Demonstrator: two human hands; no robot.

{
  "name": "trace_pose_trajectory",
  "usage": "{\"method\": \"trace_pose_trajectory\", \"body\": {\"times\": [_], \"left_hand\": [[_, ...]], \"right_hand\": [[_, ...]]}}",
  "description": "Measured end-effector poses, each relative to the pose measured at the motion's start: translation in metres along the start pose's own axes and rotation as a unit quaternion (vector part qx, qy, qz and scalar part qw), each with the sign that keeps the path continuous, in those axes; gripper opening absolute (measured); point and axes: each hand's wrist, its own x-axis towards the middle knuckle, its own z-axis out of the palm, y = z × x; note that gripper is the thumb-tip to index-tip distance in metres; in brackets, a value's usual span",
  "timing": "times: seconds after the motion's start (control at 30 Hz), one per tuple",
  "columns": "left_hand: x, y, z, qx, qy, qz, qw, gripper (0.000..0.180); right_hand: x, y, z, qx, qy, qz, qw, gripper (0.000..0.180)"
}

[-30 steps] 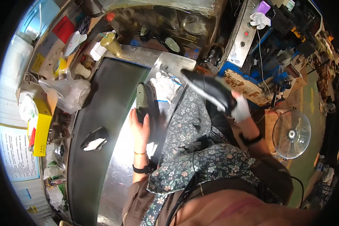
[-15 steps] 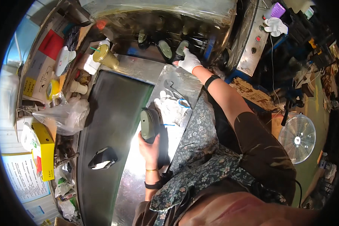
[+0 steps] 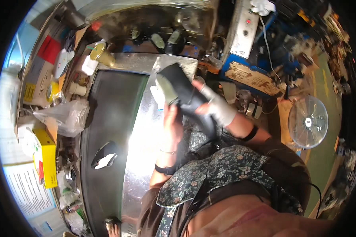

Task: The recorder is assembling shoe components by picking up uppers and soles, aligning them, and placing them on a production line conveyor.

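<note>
Right hand (image 3: 218,108) has been brought back from the rear shelf (image 3: 192,50), where half a second ago a shoe was being touched, and has been put to the black shoe (image 3: 184,89). That shoe, earlier kept low over the metal worktop (image 3: 140,158) by the left hand (image 3: 172,124), has been raised and tilted.

Black shoe now held between both hands, above the worktop's right edge and in front of the floral apron (image 3: 225,166); grey-green face turned to the left, outline blurred. Left hand bare, fingers closed on the shoe just below the grey-green face. Right hand covered by a white fingerless glove (image 3: 222,112); its thumb and forefinger are parted only by the shoe's black side, which is gripped between them. Other right fingers cannot be made out.

Behind the shoe, a white work glove (image 3: 157,96) is partly hidden on the worktop. To the left, a black-and-white shoe piece (image 3: 105,155) is carried on the dark belt (image 3: 110,110). Three dark shoes (image 3: 157,40) are lined up on the rear shelf. Farther left, a lidded cup (image 3: 103,55), a clear plastic bag (image 3: 69,116) and a yellow box (image 3: 46,158) are seen; far right, a round fan (image 3: 308,121).
</note>
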Motion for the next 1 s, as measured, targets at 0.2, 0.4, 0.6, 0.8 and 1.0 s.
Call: {"method": "trace_pose_trajectory", "body": {"times": [0.2, 0.4, 0.6, 0.8, 1.0], "left_hand": [[-0.049, -0.023, 0.005, 0.357, -0.172, -0.003, 0.918, 0.061], [-0.082, -0.031, -0.070, 0.442, -0.059, -0.044, 0.894, 0.045], [-0.083, -0.026, -0.059, 0.449, 0.002, -0.025, 0.893, 0.042], [-0.076, -0.046, -0.022, 0.540, -0.069, -0.001, 0.839, 0.039], [-0.078, -0.053, -0.012, 0.614, -0.142, 0.036, 0.776, 0.037]], "right_hand": [[-0.086, -0.111, -0.137, -0.259, 0.183, -0.162, 0.934, 0.082], [-0.140, -0.223, -0.290, -0.487, 0.428, -0.204, 0.733, 0.078], [-0.124, -0.288, -0.374, -0.683, 0.492, -0.106, 0.529, 0.074], [-0.093, -0.297, -0.360, -0.747, 0.456, 0.129, 0.466, 0.079], [-0.103, -0.266, -0.334, -0.732, 0.483, 0.101, 0.470, 0.076]]}}
